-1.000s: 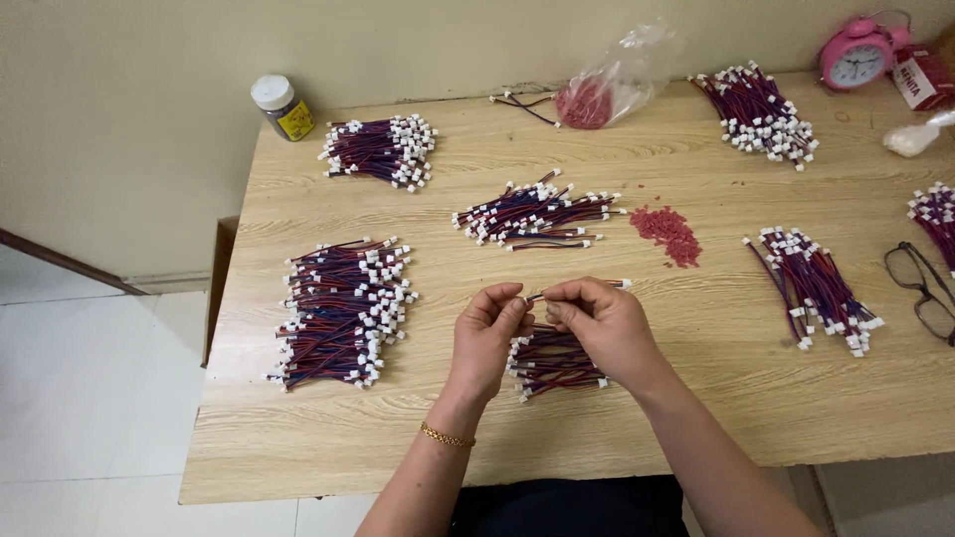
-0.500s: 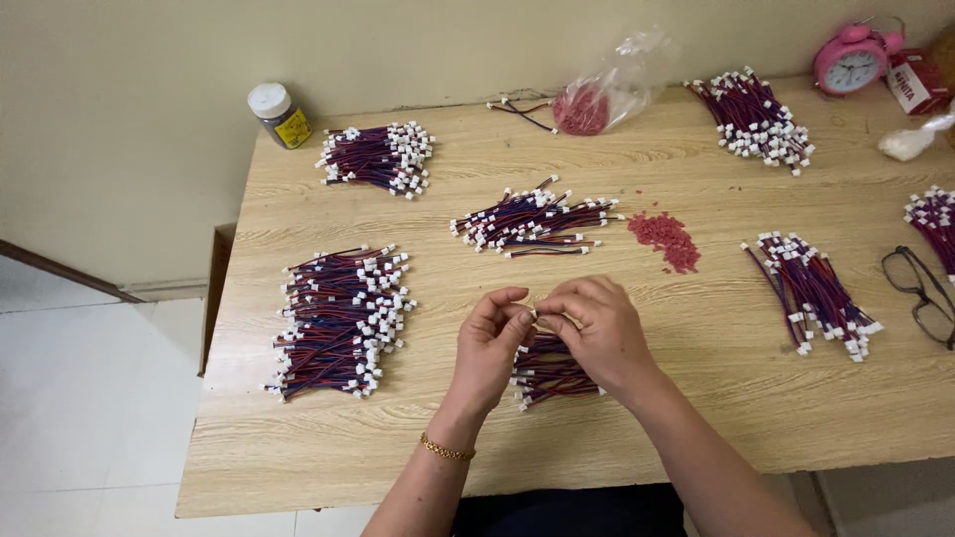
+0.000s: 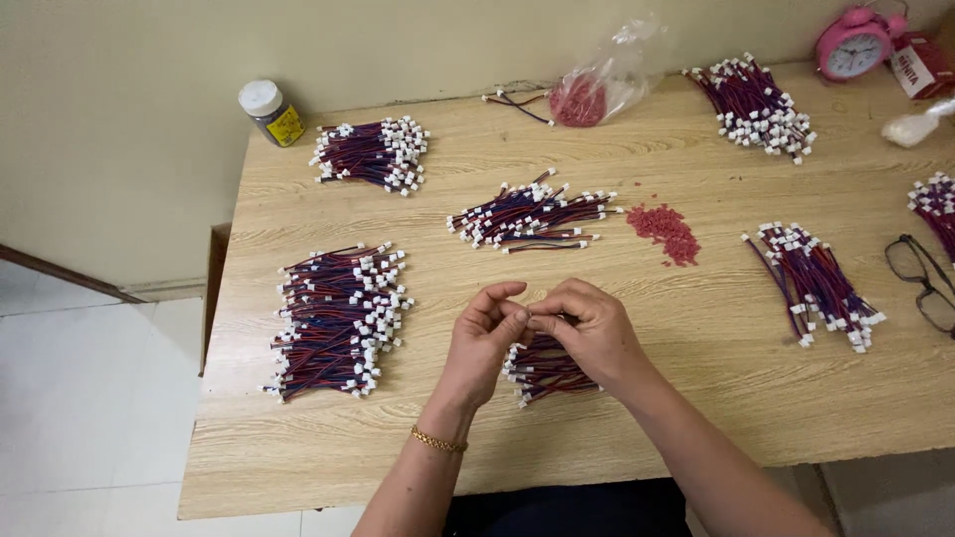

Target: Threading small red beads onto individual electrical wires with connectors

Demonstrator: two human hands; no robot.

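Pale wood-grain laminate covers the bench (image 3: 696, 378), strewn with bundles of thin red-and-dark wires tipped with small white plastic plugs. Left hand (image 3: 482, 338) and right hand (image 3: 587, 333) meet fingertip to fingertip, both pinched on something too small to make out. Directly beneath them lies a small wire bundle (image 3: 542, 370); a bigger, flatter heap (image 3: 338, 318) sits beyond the left hand.
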